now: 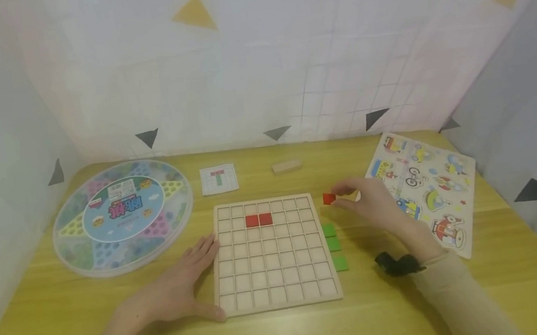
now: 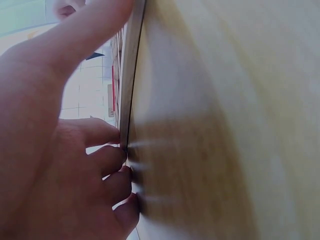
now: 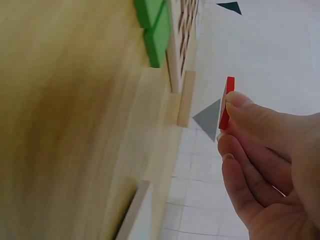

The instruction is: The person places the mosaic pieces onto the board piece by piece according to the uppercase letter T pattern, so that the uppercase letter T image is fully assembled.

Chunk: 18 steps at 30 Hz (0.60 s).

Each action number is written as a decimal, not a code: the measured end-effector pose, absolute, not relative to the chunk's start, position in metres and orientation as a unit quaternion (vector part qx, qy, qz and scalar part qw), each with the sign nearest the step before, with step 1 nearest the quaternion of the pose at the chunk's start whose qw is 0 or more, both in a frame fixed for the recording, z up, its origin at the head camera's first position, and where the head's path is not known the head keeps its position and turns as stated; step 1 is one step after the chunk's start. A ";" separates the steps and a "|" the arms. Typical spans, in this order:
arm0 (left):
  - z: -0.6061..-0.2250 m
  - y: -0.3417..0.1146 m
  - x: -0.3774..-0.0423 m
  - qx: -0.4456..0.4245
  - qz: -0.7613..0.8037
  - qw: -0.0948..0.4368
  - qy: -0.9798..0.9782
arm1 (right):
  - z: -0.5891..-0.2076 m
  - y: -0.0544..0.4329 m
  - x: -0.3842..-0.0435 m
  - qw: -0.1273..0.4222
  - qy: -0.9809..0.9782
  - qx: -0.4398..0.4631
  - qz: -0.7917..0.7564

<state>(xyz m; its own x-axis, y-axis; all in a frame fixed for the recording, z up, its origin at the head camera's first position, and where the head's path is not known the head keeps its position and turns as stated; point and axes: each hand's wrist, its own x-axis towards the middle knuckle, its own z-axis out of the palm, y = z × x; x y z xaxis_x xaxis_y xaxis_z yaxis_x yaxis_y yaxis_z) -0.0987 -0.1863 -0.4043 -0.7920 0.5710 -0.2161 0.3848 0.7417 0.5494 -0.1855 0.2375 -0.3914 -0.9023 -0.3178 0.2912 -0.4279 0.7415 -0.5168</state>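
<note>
A wooden grid board (image 1: pixel 275 277) lies in the middle of the table, with two red square tiles (image 1: pixel 258 220) side by side in its second row from the far edge. My left hand (image 1: pixel 174 284) rests against the board's left side, fingers and thumb spread along the edge. Between thumb and fingertips, my right hand (image 1: pixel 372 204) pinches another red square tile (image 3: pixel 227 102), raised off the table just right of the board's far corner. Several green tiles (image 1: pixel 333 244) lie along the board's right edge.
Behind the board are a pattern card (image 1: pixel 219 179) with a red and green T and a small wooden block (image 1: pixel 286 166). A round Chinese checkers board (image 1: pixel 122 218) stands at the left. At the right lies a picture puzzle board (image 1: pixel 427 192), partly behind the right arm.
</note>
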 end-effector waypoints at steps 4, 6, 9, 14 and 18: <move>-0.404 -0.187 -0.099 0.262 0.245 0.186 0.915 | -0.387 0.236 -0.185 0.095 -0.924 0.206 0.306; -0.404 -0.187 -0.098 0.262 0.245 0.187 0.914 | -0.386 0.236 -0.184 0.098 -0.923 0.210 0.307; -0.403 -0.186 -0.099 0.264 0.245 0.188 0.914 | -0.385 0.235 -0.183 0.099 -0.922 0.212 0.308; -0.404 -0.185 -0.099 0.269 0.244 0.185 0.913 | -0.382 0.231 -0.182 0.089 -0.926 0.205 0.304; -0.405 -0.186 -0.099 0.267 0.243 0.185 0.914 | -0.378 0.222 -0.184 0.079 -0.928 0.208 0.300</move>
<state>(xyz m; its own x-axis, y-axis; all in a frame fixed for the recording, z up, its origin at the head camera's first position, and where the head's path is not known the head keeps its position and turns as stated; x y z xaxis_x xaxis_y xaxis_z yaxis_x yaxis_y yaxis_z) -0.0995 -0.1863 -0.4050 -0.7886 0.5788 -0.2076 0.3989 0.7385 0.5436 -0.1839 0.2223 -0.3785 -0.9014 -0.3376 0.2713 -0.4325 0.7340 -0.5237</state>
